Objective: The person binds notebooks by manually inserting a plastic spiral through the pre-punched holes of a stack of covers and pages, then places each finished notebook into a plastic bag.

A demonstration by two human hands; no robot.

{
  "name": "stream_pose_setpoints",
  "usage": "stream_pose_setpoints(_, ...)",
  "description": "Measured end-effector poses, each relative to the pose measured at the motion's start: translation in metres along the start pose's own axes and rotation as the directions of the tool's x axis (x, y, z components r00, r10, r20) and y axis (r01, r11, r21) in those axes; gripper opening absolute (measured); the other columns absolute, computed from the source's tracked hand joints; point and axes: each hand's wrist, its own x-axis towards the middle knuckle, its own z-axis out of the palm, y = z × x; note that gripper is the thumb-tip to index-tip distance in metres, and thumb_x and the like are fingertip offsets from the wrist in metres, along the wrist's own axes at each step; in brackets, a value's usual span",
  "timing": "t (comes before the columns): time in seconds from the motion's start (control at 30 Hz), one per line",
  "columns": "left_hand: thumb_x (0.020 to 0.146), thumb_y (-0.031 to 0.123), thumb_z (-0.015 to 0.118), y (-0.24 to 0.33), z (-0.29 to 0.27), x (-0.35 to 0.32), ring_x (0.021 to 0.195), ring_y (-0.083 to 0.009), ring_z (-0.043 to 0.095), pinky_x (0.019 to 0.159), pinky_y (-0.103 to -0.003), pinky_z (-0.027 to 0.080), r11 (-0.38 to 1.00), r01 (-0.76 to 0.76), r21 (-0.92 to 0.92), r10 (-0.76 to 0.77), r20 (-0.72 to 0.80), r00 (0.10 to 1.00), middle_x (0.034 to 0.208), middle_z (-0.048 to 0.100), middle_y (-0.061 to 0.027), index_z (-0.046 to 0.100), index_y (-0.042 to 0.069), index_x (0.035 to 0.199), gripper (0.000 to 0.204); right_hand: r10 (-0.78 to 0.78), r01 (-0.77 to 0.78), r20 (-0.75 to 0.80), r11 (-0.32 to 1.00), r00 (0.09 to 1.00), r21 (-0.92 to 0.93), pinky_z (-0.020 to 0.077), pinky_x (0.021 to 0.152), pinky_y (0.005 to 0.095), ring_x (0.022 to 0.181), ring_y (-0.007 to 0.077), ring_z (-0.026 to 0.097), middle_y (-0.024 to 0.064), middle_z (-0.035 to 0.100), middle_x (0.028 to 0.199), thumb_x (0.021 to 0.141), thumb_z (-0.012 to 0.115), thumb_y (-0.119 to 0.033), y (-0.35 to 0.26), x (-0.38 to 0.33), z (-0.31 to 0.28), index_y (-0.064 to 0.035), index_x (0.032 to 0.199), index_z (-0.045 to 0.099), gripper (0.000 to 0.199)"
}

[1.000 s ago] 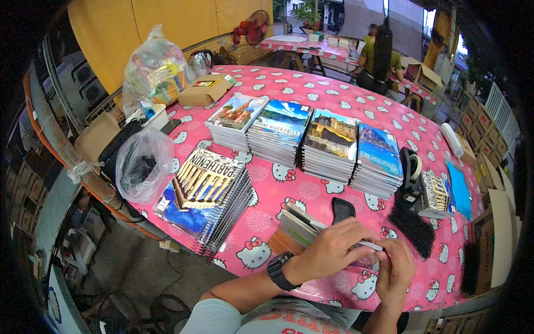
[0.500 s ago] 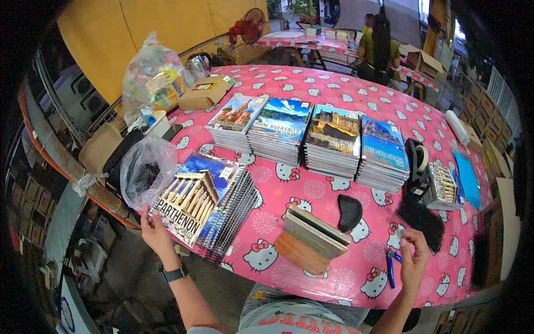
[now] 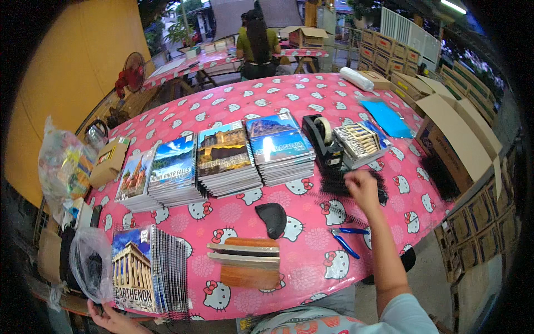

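Note:
My left hand point(image 3: 108, 319) is at the near left corner of a fanned row of spiral notebooks point(image 3: 133, 270) with a columned temple on the cover. Its fingers look apart, with nothing seen in them. On the right, my right hand point(image 3: 364, 190) reaches over a pile of black spiral binding coils point(image 3: 334, 186). Its fingers are bent and closed at the coils; what lies between the fingertips is hidden. Blue-handled pliers point(image 3: 347, 246) lie partly open nearer me. Wooden blocks with grey strips point(image 3: 249, 275) and a black curved pad point(image 3: 271, 219) lie between my hands.
Notebook stacks point(image 3: 225, 161) stand across the middle. Beyond the coils are a tape dispenser point(image 3: 324, 142), temple notebooks point(image 3: 359, 146) and a blue sheet point(image 3: 387, 118). A clear plastic bag point(image 3: 89, 261) is at left, an open carton point(image 3: 461, 145) at right. A person point(image 3: 257, 42) stands far off.
My view has swung right. My right hand has moved from beside the pliers, away from me, to the black coils. My left hand stays near the temple notebooks' corner.

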Motion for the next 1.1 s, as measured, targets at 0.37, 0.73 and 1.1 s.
stream_pose_setpoints(0.37, 0.082, 0.009, 0.057, 0.117, 0.023, -0.071, 0.118, -0.0241, 0.042, 0.101, -0.038, 0.032, 0.88, -0.245, -0.406, 0.298, 0.071, 0.952, 0.131, 0.043, -0.0136, 0.051, -0.001, 0.115, 0.035, -0.032, 0.017, -0.045, 0.954, 0.998, -0.3, 0.045, 0.078, 0.0371, 0.09, 0.0273, 0.059, 0.0118, 0.064, 0.09, 0.071, 0.071, -0.015, 0.103, 0.071, -0.007, -0.0078, 0.095, 0.068, 0.025)
stream_pose_setpoints(0.73, 0.084, 0.037, 0.057, 0.206, 0.057, -0.173, 0.11, -0.0309, 0.053, 0.089, -0.04, 0.046, 0.141, 0.987, -0.076, 0.304, 0.952, 0.029, 0.125, 0.048, -0.02, 0.037, -0.003, 0.13, 0.065, -0.531, 0.531, -0.363, 0.84, 0.765, -0.11, 0.0428, 0.061, 0.0373, 0.067, 0.027, 0.055, 0.0095, 0.058, 0.071, 0.078, 0.061, -0.011, -0.123, 0.006, -0.046, -0.0084, 0.077, 0.064, 0.004)
stream_pose_setpoints(1.1, 0.074, 0.002, 0.069, 0.179, 0.071, -0.131, 0.1, -0.0209, 0.059, 0.088, -0.033, 0.046, 0.397, 0.891, -0.222, 0.137, 0.974, 0.181, 0.113, 0.059, -0.0118, 0.046, -0.002, 0.122, 0.054, -0.46, 0.454, -0.05, 0.844, 0.886, 0.287, 0.0384, 0.09, 0.0409, 0.105, 0.0267, 0.053, 0.0109, 0.055, 0.116, 0.064, 0.078, -0.024, -0.18, -0.07, 0.001, -0.0077, 0.11, 0.058, 0.054)
